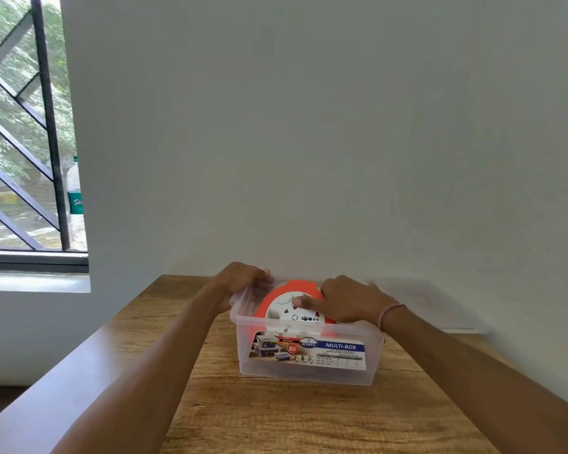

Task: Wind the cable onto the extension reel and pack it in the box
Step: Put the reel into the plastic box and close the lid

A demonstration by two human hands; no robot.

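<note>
In the clear box (309,368), right hand (345,303) grips the reel (286,306).

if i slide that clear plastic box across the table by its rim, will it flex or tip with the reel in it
The clear box looks thin-walled, so its rim would probably flex a little under a push. It sits flat and low on the wooden table, so tipping seems unlikely. The orange reel leans tilted inside, held by the right hand, and may shift.

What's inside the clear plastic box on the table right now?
An orange and white extension reel sits tilted inside the clear box, held by the right hand. The left hand grips the rim. The label hides the reel's lower part and the box floor.
</note>
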